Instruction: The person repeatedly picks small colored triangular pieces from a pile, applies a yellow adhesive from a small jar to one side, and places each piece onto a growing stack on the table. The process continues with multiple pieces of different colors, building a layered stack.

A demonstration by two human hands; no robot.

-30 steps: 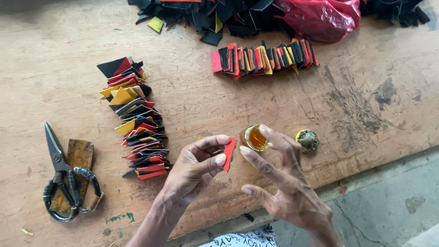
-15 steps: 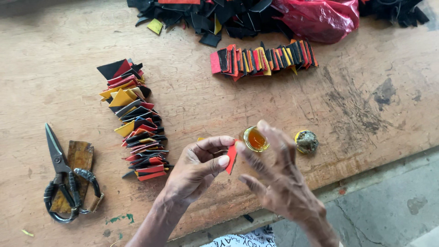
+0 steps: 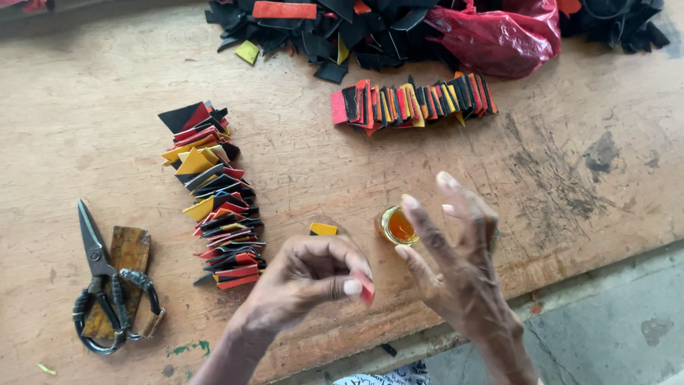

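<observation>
The left hand (image 3: 313,274) pinches a small red strip (image 3: 366,291) between thumb and fingertips; only the strip's edge shows past the thumbnail, its long axis running roughly up and down in the view, tilted slightly. The right hand (image 3: 456,264) holds nothing: its fingers are spread and loosely curved, the index fingertip just beside the strip's right side, not visibly touching it.

Directly beyond the gap between the two hands stands a small open jar (image 3: 395,224) of amber liquid, upright on the wooden table (image 3: 299,164). The jar lies up and slightly right of the strip, near it, and nearer the right hand's fingers than the left hand's knuckles. A small yellow-and-black piece (image 3: 323,229) lies flat just left of the jar.

Further left, a long stack of folded red, yellow and black pieces (image 3: 214,196) runs lengthwise toward the table edge. A shorter row of the same pieces (image 3: 413,100) lies across the far side. Scissors (image 3: 107,285) rest well apart at the left.
</observation>
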